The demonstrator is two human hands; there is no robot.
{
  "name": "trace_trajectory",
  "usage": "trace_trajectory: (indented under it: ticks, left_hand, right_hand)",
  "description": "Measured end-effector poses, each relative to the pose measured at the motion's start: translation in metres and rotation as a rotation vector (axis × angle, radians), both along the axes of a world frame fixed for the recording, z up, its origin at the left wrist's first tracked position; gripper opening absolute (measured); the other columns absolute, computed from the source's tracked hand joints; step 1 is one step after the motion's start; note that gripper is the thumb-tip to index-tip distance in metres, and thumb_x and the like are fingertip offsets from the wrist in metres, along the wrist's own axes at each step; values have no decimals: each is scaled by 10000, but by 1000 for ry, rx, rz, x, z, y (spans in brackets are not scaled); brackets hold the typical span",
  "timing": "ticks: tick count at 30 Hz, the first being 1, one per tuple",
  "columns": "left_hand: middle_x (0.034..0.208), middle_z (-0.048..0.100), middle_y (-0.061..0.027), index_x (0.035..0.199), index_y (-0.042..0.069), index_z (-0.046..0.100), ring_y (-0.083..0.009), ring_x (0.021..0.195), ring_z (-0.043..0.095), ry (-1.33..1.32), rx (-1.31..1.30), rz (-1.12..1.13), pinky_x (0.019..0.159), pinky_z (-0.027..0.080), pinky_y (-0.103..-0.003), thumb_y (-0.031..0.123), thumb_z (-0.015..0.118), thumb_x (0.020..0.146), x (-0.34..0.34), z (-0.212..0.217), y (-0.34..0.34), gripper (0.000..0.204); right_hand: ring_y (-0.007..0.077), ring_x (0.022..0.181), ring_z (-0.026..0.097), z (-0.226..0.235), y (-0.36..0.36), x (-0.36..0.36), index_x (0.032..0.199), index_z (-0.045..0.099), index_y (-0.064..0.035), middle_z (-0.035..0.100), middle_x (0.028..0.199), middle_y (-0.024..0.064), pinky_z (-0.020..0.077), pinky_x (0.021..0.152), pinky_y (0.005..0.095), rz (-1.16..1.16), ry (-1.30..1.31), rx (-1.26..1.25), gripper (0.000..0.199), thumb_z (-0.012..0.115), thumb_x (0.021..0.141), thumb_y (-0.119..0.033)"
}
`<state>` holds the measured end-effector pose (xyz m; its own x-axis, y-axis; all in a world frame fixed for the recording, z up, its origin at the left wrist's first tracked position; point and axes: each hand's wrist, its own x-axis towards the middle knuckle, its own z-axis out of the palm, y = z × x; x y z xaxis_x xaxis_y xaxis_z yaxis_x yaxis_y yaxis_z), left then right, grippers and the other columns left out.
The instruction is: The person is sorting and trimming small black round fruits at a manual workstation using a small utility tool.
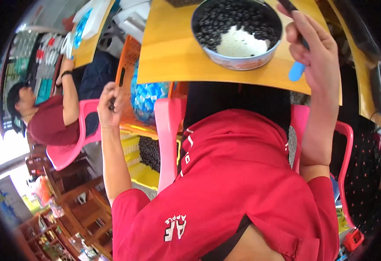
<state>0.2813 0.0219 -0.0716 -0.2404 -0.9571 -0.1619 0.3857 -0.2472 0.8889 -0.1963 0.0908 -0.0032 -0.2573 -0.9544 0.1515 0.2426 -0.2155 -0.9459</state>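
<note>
My left hand (110, 104) is raised beside the orange crate, its fingers closed on a small black piece (112, 103) that they partly cover. At the table's right, my right hand (314, 52) wraps round a slim dark tool with a blue end (296, 71); its upper tip runs to the picture's edge, so its kind is unclear. Between the hands, a round tin (242, 64) stands on the yellow table (164, 52). Many small black pieces (229, 17) fill it, except for a bare white patch of its bottom on the near side.
Left of the table, an orange crate (125, 65) holds blue-and-white pieces (149, 93). Below it, a yellow crate (140, 180) contains black pieces (150, 152). My pink chair's arms (166, 135) flank me. A co-worker (53, 115) sits at another table on the left.
</note>
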Motion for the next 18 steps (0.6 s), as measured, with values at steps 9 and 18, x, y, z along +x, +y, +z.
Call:
trace_trajectory:
  ticks: [9, 18]
  left_hand:
    - [845, 635, -49, 1142, 20, 584, -159, 702, 590, -997, 549, -34, 704, 470, -279, 197, 592, 850, 188, -166, 145, 341]
    - [1084, 616, -136, 1114, -47, 581, -207, 959, 587, -1376, -602, 472, 873, 461, -313, 169, 562, 951, 51, -85, 29, 272]
  right_hand:
    - [-11, 499, 303, 0, -2, 5, 1235, 569, 36, 532, 755, -14, 218, 443, 150, 64, 4, -25, 325, 498, 986, -161]
    - [-2, 496, 365, 3, -12, 8, 1141, 623, 20, 587, 749, 5, 275, 444, 153, 8, -36, -133, 297, 523, 980, -209]
